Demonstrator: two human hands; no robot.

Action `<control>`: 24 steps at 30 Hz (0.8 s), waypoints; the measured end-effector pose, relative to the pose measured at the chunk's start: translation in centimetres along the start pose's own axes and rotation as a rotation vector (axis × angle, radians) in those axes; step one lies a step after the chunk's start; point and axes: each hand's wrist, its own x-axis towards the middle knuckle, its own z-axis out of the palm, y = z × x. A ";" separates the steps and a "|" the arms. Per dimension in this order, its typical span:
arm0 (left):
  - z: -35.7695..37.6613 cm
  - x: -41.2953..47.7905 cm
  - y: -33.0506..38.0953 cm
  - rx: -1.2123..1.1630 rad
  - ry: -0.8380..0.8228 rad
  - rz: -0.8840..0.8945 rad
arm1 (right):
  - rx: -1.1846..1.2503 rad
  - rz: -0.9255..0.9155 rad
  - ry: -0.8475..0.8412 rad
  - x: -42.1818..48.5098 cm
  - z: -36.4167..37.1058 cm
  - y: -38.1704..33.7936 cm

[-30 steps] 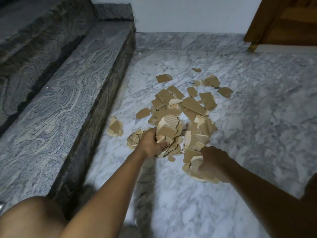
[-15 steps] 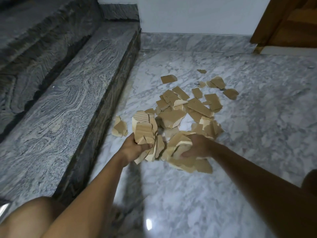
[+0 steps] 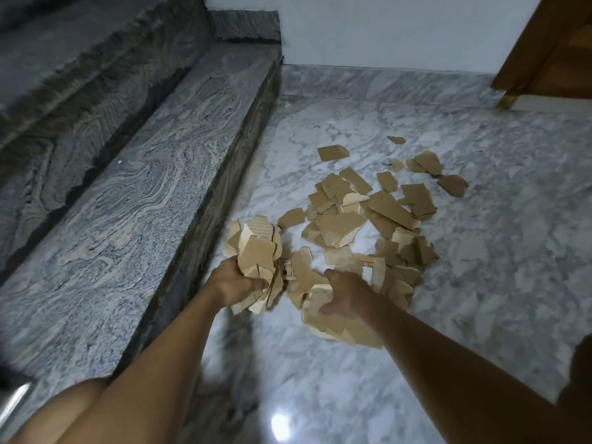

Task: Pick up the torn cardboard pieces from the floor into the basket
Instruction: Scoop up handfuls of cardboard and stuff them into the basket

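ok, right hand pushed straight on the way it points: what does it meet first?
Likely the printed cardboard piece just up-left of the right hand, then the bundle in the left hand. Depth unclear; it might pass above.

Printed marks on cardboard pieces (image 3: 286, 268) illegible

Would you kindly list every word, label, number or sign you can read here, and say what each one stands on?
No text is legible.
Cardboard piece with black print, between the left hand and the right hand: a small boxed mark with lines beneath, too small to read.
Cardboard piece with faint print, just beyond the right hand: blurred, unreadable.
Nothing written shows elsewhere.
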 end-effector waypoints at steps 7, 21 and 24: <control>0.3 0.6 2.9 0.323 -0.278 0.018 | -0.021 0.078 -0.055 -2.5 -5.5 5.3; 12.4 -1.9 3.3 0.613 -0.274 0.381 | -0.080 0.288 0.030 -7.8 -2.7 12.0; 11.0 -1.9 2.6 0.385 -0.272 0.267 | 0.040 0.265 -0.043 -6.4 -5.4 12.4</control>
